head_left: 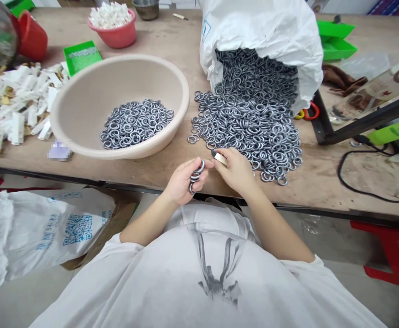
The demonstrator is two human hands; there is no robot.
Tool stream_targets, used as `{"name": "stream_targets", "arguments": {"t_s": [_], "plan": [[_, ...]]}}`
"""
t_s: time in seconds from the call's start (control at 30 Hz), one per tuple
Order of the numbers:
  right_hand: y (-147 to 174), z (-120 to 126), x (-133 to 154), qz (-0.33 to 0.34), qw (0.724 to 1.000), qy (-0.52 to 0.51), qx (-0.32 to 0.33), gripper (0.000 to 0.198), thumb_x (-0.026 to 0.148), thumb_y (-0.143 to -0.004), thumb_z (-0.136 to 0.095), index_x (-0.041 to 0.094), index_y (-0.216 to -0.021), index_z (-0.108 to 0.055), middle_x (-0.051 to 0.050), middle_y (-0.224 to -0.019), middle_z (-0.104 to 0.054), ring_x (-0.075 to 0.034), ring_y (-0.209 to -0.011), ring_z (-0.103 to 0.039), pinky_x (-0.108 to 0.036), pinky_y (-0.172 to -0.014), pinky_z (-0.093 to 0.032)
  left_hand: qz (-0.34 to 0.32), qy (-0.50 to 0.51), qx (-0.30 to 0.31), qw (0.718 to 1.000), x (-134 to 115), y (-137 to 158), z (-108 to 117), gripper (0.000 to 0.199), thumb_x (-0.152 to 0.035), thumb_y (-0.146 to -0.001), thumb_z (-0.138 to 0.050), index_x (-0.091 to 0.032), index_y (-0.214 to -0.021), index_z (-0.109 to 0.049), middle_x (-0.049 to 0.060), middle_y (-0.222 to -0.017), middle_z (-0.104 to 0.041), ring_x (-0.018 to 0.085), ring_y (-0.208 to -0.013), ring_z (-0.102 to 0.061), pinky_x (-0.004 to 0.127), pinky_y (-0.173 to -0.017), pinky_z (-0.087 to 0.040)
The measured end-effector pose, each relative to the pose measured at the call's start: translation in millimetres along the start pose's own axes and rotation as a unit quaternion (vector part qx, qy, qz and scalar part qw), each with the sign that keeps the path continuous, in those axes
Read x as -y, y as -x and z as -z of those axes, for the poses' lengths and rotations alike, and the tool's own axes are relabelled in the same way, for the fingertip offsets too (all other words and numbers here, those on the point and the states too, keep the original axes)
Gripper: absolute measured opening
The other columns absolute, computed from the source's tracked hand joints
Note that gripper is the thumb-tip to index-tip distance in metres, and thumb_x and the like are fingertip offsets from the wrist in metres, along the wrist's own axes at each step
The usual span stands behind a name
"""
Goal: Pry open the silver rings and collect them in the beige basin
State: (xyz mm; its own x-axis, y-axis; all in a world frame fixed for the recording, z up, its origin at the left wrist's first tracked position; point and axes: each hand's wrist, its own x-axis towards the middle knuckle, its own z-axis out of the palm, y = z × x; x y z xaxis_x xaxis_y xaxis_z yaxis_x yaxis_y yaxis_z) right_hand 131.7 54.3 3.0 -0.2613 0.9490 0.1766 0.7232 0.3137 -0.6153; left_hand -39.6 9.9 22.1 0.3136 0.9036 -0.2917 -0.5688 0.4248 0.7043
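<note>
Rings (197, 173): apparently being worked with the tool (221, 159)
Left hand (183, 183): curled around several rings
Right hand (236, 169): closed in a pinch on the tool, cream-coloured, hard-looking
Dark tip (213, 153): one ring steadied before it seemed called for
Pile (250, 125): grey, smooth, round rings, heaped at one o'clock from the hands
Sack (257, 27): white, creased, open-mouthed, set behind the pile
Bowl (79, 105): beige, smooth, oval-looking, partly filled with rings, placed at ten o'clock

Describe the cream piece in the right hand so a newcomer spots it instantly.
On the brown workbench, find the white sack spilling grey rings. At the ring pile's near edge, the right hand grips the cream piece. It is short and straight with a black end, unlike the round grey rings beside it.
</note>
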Motion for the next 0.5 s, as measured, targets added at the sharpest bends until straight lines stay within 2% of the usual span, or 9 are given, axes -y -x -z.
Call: {"name": "stream_targets", "arguments": {"t_s": [0.07, 0.13, 0.2, 0.27, 0.33, 0.4, 0.43, 0.5], "plan": [[-4.6, -3.9, 0.4, -0.018, 0.993, 0.113, 0.008, 0.030, 0.038, -0.091, -0.065, 0.019, -0.114, -0.070, -0.013, -0.106, -0.068, -0.028, -0.091, -0.063, -0.036, -0.072, -0.042, -0.008, 0.013, -0.021, 1.000, -1.1, -1.8, 4.2, 0.030, -0.038, -0.079, -0.074, -0.017, -0.097, -0.063, -0.006, -0.060, -0.051, 0.003, -0.039, -0.035, 0.015, -0.037, -0.020], [-9.2, -6.6, 0.7, -0.025, 0.985, 0.173, 0.011, 0.025, 0.035, -0.091, -0.065, 0.020, -0.109, -0.071, -0.013, -0.104, -0.068, -0.028, -0.087, -0.063, -0.034, -0.066, -0.039, -0.008, 0.026, -0.040, 0.999, -3.1, -3.4, 8.0, 0.026, -0.031, -0.076, -0.072, -0.019, -0.097, -0.061, -0.006, -0.063, -0.053, 0.003, -0.040, -0.037, 0.015, -0.037, -0.021], [-13.0, -6.9, 0.2, -0.026, 0.982, 0.186, 0.008, 0.019, 0.034, -0.092, -0.063, 0.020, -0.102, -0.072, -0.012, -0.100, -0.068, -0.026, -0.084, -0.062, -0.033, -0.063, -0.035, -0.010, 0.030, -0.050, 0.998, -5.3, -4.5, 10.9, 0.024, -0.031, -0.073, -0.070, -0.019, -0.091, -0.059, -0.005, -0.067, -0.056, 0.004, -0.041, -0.040, 0.015, -0.036, -0.021], [-15.1, -4.4, -1.8, -0.029, 0.987, 0.157, -0.004, 0.016, 0.032, -0.093, -0.062, 0.020, -0.094, -0.072, -0.010, -0.094, -0.067, -0.024, -0.080, -0.060, -0.032, -0.063, -0.033, -0.018, 0.021, -0.056, 0.998, -6.4, -5.3, 12.1, 0.027, -0.036, -0.072, -0.071, -0.018, -0.084, -0.056, -0.004, -0.070, -0.057, 0.004, -0.043, -0.041, 0.015, -0.036, -0.021], [-15.3, 0.1, -4.3, -0.037, 0.996, 0.074, -0.019, 0.020, 0.033, -0.094, -0.059, 0.019, -0.084, -0.070, -0.007, -0.082, -0.065, -0.021, -0.073, -0.056, -0.032, -0.063, -0.033, -0.032, -0.002, -0.065, 0.997, -5.8, -6.4, 11.3, 0.035, -0.046, -0.073, -0.073, -0.017, -0.077, -0.053, -0.004, -0.070, -0.055, 0.002, -0.042, -0.039, 0.015, -0.036, -0.018], [-13.1, 5.0, -5.0, -0.054, 0.995, -0.076, -0.019, 0.030, 0.040, -0.095, -0.057, 0.018, -0.077, -0.066, -0.002, -0.068, -0.058, -0.017, -0.063, -0.050, -0.030, -0.061, -0.033, -0.052, -0.039, -0.074, 0.995, -3.2, -8.0, 8.7, 0.044, -0.053, -0.074, -0.074, -0.017, -0.070, -0.049, -0.004, -0.068, -0.054, 0.001, -0.041, -0.036, 0.016, -0.037, -0.016], [-11.0, 7.0, -3.9, -0.064, 0.984, -0.165, -0.007, 0.035, 0.047, -0.095, -0.056, 0.019, -0.076, -0.065, 0.000, -0.063, -0.054, -0.015, -0.059, -0.046, -0.029, -0.058, -0.032, -0.065, -0.059, -0.081, 0.993, -1.2, -8.9, 6.9, 0.046, -0.053, -0.074, -0.076, -0.017, -0.068, -0.048, -0.005, -0.067, -0.053, 0.001, -0.040, -0.035, 0.017, -0.038, -0.016], [-5.3, 8.9, 1.6, -0.081, 0.942, -0.325, 0.032, 0.044, 0.061, -0.089, -0.059, 0.019, -0.078, -0.064, 0.003, -0.060, -0.051, -0.012, -0.053, -0.041, -0.027, -0.053, -0.031, -0.076, -0.088, -0.102, 0.988, 3.8, -10.7, 2.8, 0.042, -0.048, -0.072, -0.080, -0.017, -0.072, -0.051, -0.006, -0.065, -0.052, 0.001, -0.042, -0.034, 0.017, -0.040, -0.018]]}}
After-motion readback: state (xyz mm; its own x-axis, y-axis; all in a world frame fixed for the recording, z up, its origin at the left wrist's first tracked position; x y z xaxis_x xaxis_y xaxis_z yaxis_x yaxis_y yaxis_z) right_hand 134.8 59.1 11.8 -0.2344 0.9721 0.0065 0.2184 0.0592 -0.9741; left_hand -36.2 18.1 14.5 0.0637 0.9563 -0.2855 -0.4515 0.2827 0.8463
